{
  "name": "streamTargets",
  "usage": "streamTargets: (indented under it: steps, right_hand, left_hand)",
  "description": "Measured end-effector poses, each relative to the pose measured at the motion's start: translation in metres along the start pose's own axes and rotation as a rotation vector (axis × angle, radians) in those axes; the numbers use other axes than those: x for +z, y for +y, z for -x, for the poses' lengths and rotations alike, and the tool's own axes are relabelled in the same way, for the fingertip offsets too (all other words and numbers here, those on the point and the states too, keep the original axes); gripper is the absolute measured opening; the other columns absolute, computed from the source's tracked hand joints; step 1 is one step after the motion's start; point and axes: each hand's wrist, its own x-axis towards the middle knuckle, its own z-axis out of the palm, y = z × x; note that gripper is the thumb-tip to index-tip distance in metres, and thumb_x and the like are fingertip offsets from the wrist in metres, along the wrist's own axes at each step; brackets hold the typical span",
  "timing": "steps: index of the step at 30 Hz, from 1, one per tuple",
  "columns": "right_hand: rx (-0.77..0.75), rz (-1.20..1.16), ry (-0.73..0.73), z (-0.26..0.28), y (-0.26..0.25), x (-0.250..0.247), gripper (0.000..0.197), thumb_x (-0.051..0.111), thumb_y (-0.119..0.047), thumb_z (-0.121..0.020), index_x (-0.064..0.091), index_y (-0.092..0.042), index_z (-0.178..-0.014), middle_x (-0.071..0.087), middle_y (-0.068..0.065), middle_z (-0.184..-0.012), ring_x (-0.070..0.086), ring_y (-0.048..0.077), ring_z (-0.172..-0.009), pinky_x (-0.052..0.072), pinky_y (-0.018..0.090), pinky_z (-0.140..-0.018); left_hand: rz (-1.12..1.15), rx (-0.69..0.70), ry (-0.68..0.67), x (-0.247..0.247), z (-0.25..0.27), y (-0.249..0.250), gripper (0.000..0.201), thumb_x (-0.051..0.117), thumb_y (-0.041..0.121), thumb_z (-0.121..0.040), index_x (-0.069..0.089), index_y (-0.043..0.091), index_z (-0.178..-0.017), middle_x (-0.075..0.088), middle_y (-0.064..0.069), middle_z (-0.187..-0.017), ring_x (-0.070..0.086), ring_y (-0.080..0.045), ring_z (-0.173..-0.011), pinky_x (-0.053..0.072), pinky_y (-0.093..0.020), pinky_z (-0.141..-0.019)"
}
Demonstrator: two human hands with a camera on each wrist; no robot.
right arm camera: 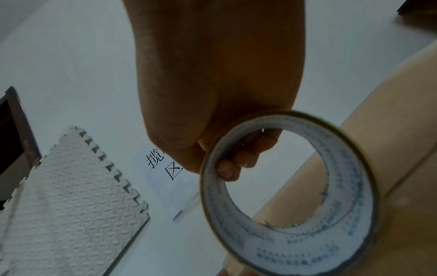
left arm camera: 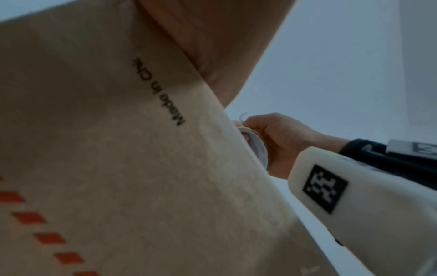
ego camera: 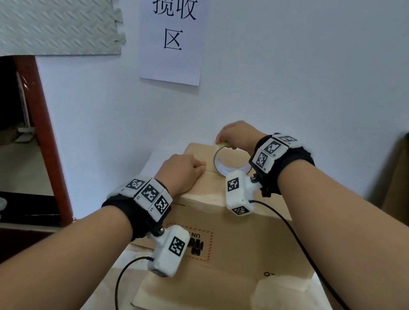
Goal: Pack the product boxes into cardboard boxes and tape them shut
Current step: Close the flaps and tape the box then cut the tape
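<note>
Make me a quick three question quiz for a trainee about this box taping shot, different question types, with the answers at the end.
1. True or false: the right hand holds the tape roll with fingers hooked through its core.
2. Multiple choice: the left hand is A) lifting a flap, B) resting on top of the cardboard box beside the flap seam, C) holding scissors.
3. Fill in: the paper sign hangs on the ___.

Key: 1 true; 2 B; 3 wall.
</note>
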Motion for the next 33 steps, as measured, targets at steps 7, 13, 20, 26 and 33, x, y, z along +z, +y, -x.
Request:
streamTargets:
  steps: [7,13,20,26,33]
  right_hand:
    - [-0.055,0.010,-0.029,-0.005,0.003,0.001,0.009,0.056,-0.009,-0.088,0.058,-0.015,-0.095,0.050,-0.005,-0.070,0.045,0.006,-0.060,0.038,0.014,-0.054]
    - [-0.140,0.210,-0.067,-0.002,-0.003,0.005,0.028,0.053,-0.013,-0.093,0.063,-0.003,-0.116,0.043,-0.006,-0.074,0.042,0.015,-0.092,0.034,0.019,-0.063]
    - [-0.107,0.078,-0.071,0.000,0.002,0.002,0.021,0.055,-0.013,-0.090,0.067,-0.002,-0.103,0.053,0.003,-0.076,0.047,0.017,-0.073,0.037,0.024,-0.071]
    - [-0.087,0.100,-0.045,-0.005,0.000,0.005,0.011,0.052,-0.011,-0.090,0.061,-0.010,-0.095,0.050,-0.003,-0.071,0.047,0.013,-0.067,0.039,0.021,-0.063]
    - [-0.116,0.278,-0.048,-0.001,-0.005,0.007,0.031,0.043,-0.009,-0.095,0.062,0.005,-0.115,0.053,0.009,-0.098,0.048,0.019,-0.091,0.042,0.031,-0.087]
  left_hand:
    - [0.030,0.009,-0.082,-0.005,-0.003,-0.004,0.037,0.036,0.029,-0.102,0.053,0.023,-0.135,0.045,-0.006,-0.144,0.043,-0.025,-0.128,0.031,-0.030,-0.103]
    - [0.595,-0.164,-0.109,-0.041,-0.021,-0.011,0.029,0.051,0.017,-0.096,0.061,0.014,-0.123,0.055,-0.003,-0.131,0.050,-0.017,-0.119,0.038,-0.026,-0.100]
    - [0.890,-0.263,-0.202,-0.047,-0.039,0.006,0.050,0.054,0.048,-0.092,0.062,0.001,-0.108,0.066,-0.012,-0.103,0.064,-0.017,-0.087,0.054,-0.023,-0.079]
    - [0.906,-0.218,-0.210,-0.045,-0.044,0.005,0.020,0.070,0.023,-0.086,0.064,0.004,-0.091,0.067,-0.009,-0.093,0.064,-0.015,-0.083,0.054,-0.025,-0.084]
    - [0.883,-0.242,-0.217,-0.046,-0.044,0.003,0.018,0.070,0.018,-0.085,0.063,0.003,-0.091,0.068,-0.009,-0.086,0.065,-0.015,-0.076,0.056,-0.025,-0.077]
